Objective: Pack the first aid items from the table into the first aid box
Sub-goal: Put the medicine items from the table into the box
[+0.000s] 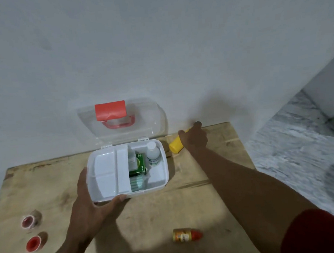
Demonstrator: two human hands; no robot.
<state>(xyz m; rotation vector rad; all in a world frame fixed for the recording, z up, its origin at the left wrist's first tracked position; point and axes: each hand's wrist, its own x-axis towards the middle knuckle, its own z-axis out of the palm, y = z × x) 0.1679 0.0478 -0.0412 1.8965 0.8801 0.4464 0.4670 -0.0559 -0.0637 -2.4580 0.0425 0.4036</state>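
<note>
The white first aid box [162, 183] stands open on the wooden table [153, 222], its clear lid with a red latch [110, 110] leaning against the wall. Inside lie a white bottle [153, 154], a green packet [140, 164] and a white tray insert [110, 173]. My left hand [92, 206] grips the box's front left corner. My right hand [193, 137] is closed on a yellow tube [175, 147] lying right of the box. A small bottle with a red cap [186, 235] lies near the front. Two tape rolls [30, 220] [35, 242] sit at the left.
A grey wall rises right behind the table. The table's right edge drops to a marbled floor [302, 146]. A red sleeve [318, 234] shows at the lower right.
</note>
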